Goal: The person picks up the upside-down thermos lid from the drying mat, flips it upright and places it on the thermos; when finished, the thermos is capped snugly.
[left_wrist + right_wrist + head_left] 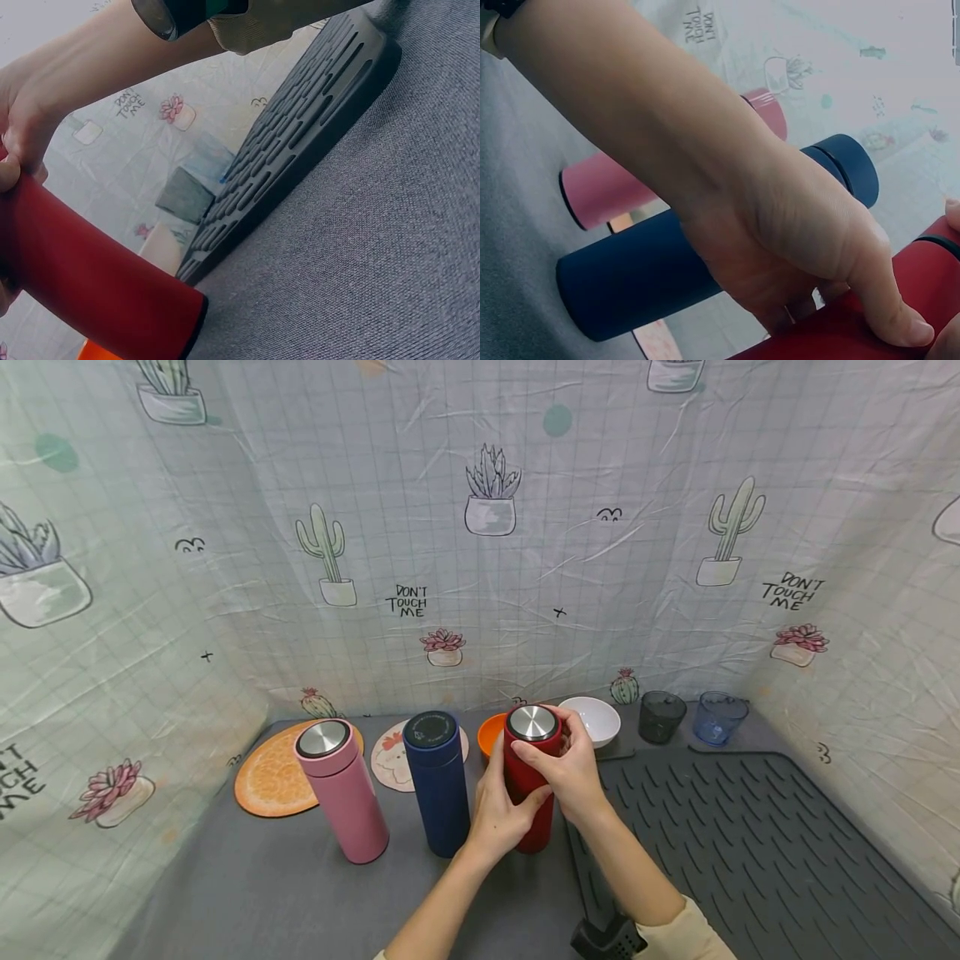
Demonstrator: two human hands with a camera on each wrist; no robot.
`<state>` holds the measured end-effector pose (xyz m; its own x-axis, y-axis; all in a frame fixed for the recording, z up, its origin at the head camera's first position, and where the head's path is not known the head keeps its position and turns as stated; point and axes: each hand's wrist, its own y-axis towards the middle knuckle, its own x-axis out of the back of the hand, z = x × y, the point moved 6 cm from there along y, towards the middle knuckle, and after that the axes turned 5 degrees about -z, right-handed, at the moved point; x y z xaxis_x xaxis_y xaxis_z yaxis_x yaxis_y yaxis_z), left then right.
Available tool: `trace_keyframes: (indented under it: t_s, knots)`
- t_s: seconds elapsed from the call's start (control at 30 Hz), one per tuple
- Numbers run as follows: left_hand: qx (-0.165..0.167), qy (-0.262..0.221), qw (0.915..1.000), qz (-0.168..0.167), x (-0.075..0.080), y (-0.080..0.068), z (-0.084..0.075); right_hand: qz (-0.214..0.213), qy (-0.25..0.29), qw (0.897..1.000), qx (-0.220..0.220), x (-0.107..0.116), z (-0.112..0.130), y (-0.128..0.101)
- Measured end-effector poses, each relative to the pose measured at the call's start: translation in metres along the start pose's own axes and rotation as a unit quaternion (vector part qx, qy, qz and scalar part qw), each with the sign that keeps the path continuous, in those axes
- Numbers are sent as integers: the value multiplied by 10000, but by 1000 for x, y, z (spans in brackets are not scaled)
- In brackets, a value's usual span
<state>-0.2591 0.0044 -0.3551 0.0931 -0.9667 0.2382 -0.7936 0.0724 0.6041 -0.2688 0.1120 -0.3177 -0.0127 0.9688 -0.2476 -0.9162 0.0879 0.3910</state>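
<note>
Red flask stands upright on the grey desk, gripped by both hands: left hand wraps its fingers around the body, while right hand curls its fingers over the upper part, just under the steel-topped lid. The flask sits at the left edge of a ribbed dark mat, with a blue flask just beside it and a pink flask further left. Behind it lie an orange bowl and a white bowl; two tinted cups stand at the mat's far edge, and two coasters lie behind the flasks.

Risks, as judged: a hard twist or tilt could knock the flask into its blue neighbour and topple it, or swing its base against the mat's raised edge; a loosened lid could slip from the fingers.

Backdrop cloth carries "DON'T TOUCH ME" in black lettering, printed several times among cacti. Faint print rings the blue flask's cap, too small to read.
</note>
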Motion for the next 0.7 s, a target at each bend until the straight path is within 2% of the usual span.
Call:
trace_keyframes:
  t_s: [0.33,0.47,0.57,0.7]
  knots:
    - [-7,48,10000,24,-1,1,4,-221,-196,9995,-69,3,-4,3]
    - [-114,447,9989,-26,1,1,3,-240,-291,9992,-131,3,-6,3]
    - [-290,818,9961,-143,6,-1,-3,-111,-235,9995,-191,2,-8,3]
    - [-532,955,9939,-151,19,-6,-22,95,-93,9998,-114,5,-6,3]
